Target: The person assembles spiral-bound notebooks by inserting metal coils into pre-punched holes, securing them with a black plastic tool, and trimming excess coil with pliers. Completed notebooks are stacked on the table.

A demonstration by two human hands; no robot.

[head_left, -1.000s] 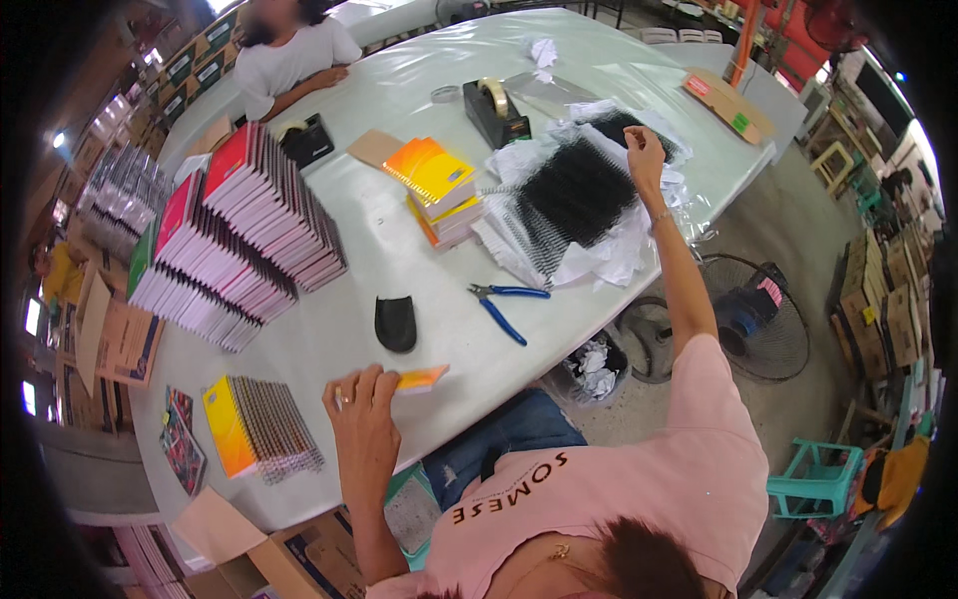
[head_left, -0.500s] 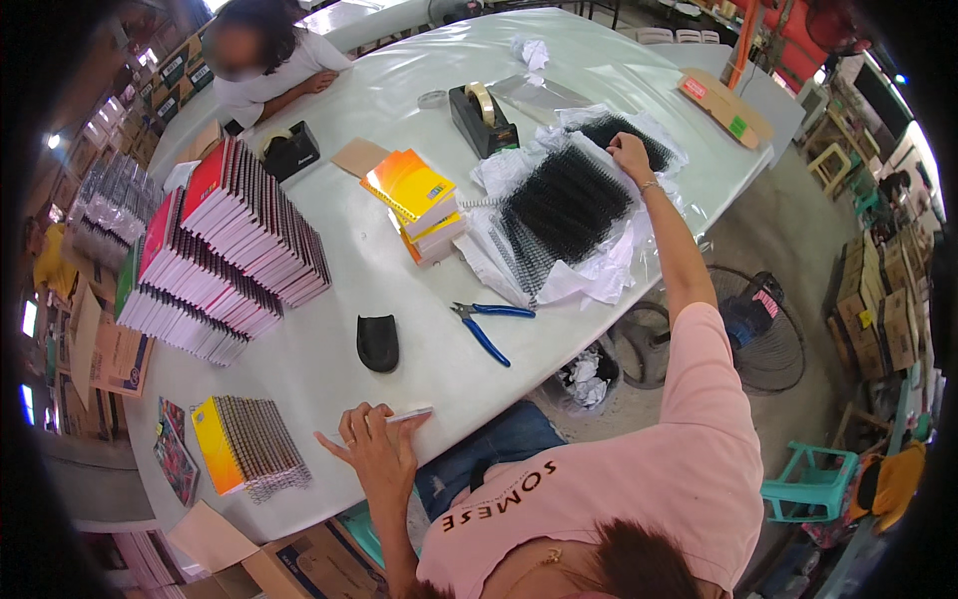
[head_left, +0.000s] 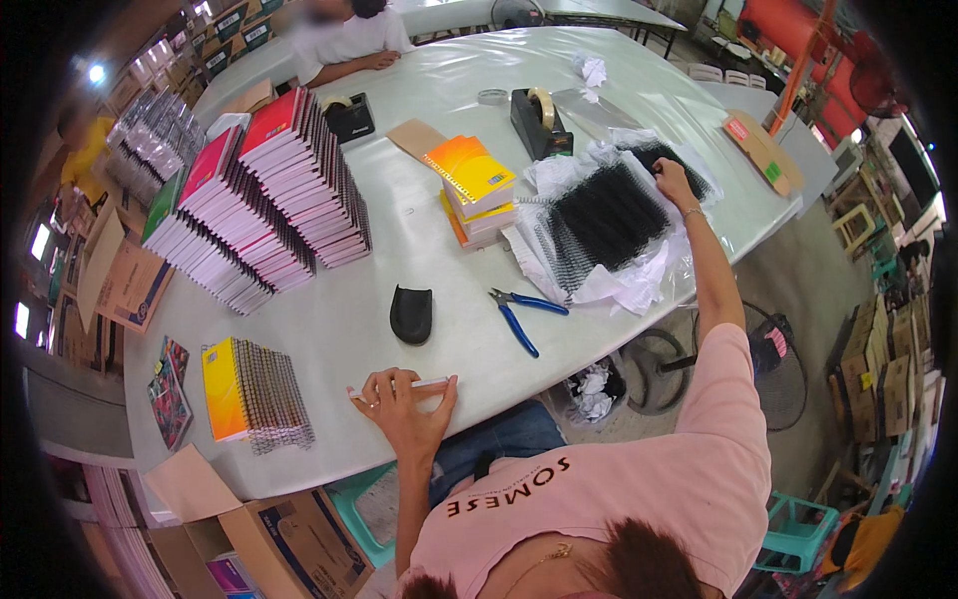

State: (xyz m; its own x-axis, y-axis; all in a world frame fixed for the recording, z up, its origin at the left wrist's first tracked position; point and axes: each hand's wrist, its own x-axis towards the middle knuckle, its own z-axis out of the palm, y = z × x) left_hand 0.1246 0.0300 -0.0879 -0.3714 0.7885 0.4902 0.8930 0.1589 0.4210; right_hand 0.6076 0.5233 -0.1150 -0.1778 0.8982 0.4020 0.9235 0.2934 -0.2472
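Observation:
At the table's near edge, my left hand (head_left: 406, 409) is closed around a thin stack of paper (head_left: 431, 383), seen edge-on, with the thumb at its right end. Much of the stack is hidden behind the fingers. My right arm stretches far out to the right. Its hand (head_left: 674, 182) has its fingers pinched at the far end of a pile of black spiral binding coils (head_left: 611, 215), which lies on crumpled white paper (head_left: 639, 290). Whether a coil is between those fingers is too small to tell. Blue-handled cutting pliers (head_left: 521, 317) and a black curved holder (head_left: 410, 315) lie between my hands.
Small yellow notebooks (head_left: 475, 172) are piled left of the coils. Tall stacks of spiral notebooks (head_left: 299, 180) and a yellow-covered spiral stack (head_left: 225, 389) stand at left. Two tape dispensers (head_left: 540, 125) sit farther back. A person (head_left: 344, 45) leans at the far edge; a fan (head_left: 773, 349) stands right.
The head view has shifted, so the table things appear farther right. My left fingers have moved on the paper stack, with the thumb now at its end. My right hand stays at the coils.

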